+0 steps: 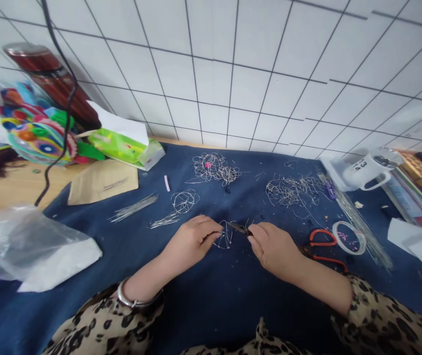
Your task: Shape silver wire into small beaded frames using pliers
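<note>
Between thumb and fingers, my left hand (195, 239) pinches a small round wire frame (226, 238) of looped silver wire. My right hand (272, 244) is closed around a pair of pliers (239, 228), whose dark tips point left toward the wire frame's upper edge. Whether the tips touch the wire, I cannot tell. The pliers' handles are hidden in my palm. Just beyond my left hand lie another wire frame (185, 201) and a bundle of short wires (164, 220). Orange-handled scissors (322, 237) rest beside my right wrist.
Tangled wire pieces (214, 168) lie at the back, with another wire heap (294, 190) farther right. A round dish (349, 237) holds pink bits. Long straight wires (366, 229) lie near a white mug (369, 171). A plastic bag (29, 246) is at left, on the blue cloth (196, 296).
</note>
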Available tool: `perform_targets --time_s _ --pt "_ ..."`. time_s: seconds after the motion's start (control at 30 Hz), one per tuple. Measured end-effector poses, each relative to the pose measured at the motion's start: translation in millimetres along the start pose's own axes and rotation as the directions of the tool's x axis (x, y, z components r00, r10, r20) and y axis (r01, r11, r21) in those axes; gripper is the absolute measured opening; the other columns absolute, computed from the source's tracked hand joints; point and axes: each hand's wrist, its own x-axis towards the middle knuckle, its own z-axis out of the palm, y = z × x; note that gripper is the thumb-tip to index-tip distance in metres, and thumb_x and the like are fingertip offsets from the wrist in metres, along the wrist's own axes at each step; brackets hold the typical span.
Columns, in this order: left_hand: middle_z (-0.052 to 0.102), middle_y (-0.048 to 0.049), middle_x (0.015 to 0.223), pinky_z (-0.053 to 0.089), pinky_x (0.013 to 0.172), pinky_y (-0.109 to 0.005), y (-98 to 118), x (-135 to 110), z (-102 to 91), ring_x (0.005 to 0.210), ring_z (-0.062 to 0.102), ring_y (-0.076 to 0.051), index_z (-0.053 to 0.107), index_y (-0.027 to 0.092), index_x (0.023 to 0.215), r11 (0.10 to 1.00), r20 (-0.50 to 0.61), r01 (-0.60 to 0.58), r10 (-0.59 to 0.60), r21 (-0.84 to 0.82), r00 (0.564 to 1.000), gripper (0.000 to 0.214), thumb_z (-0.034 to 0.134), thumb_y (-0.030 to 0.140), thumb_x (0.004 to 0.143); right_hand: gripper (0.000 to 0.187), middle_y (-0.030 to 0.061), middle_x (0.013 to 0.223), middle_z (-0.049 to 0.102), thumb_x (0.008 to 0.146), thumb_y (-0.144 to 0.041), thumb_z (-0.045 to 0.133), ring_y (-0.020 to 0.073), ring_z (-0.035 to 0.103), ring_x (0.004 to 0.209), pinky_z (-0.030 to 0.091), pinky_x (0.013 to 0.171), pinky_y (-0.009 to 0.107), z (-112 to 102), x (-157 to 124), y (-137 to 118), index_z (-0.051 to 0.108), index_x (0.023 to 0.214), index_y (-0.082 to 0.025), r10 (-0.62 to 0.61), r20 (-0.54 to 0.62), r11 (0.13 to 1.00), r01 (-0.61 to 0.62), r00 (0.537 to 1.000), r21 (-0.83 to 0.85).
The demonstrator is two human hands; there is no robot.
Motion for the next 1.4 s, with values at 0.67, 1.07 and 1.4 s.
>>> perform_targets --time_s 0.67,1.07,1.4 --pt "0.065 -0.0062 0.084 0.047 0.074 -0.032 -2 3 -1.8 0.08 0.057 -0.017 0.065 0.016 0.092 0.999 0.03 0.006 -0.004 -0.038 1.0 0.016 0.05 0.018 0.087 0.027 0.0106 0.09 0.059 0.092 -0.026 0.036 0.0206 0.053 0.084 0.045 0.077 0.034 12 10 4 0.054 0.105 -0.011 -0.125 -0.053 0.992 0.125 0.991 -0.002" --pt "0.063 -0.0041 0.078 0.047 0.068 -0.027 -1 4 -1.5 0.074 0.057 -0.014 0.067 0.018 0.089 0.973 0.002 0.082 -0.083 -0.215 0.997 0.015 0.052 0.017 0.084 0.022 0.0068 0.083 0.058 0.092 -0.024 0.034 0.0178 0.055 0.078 0.045 0.073 0.031 14 13 2 0.052 0.101 -0.015 0.025 -0.015 0.952 -0.02 1.0 0.306" --pt "0.061 -0.0027 0.075 0.045 0.067 -0.026 3 6 -0.5 0.072 0.056 -0.013 0.065 0.017 0.082 0.965 0.009 0.118 -0.119 -0.233 0.993 0.015 0.05 0.016 0.084 0.019 0.0047 0.082 0.057 0.092 -0.024 0.035 0.0164 0.054 0.076 0.043 0.071 0.029 14 14 -1 0.051 0.098 -0.017 0.063 -0.007 0.915 -0.055 0.998 0.4"
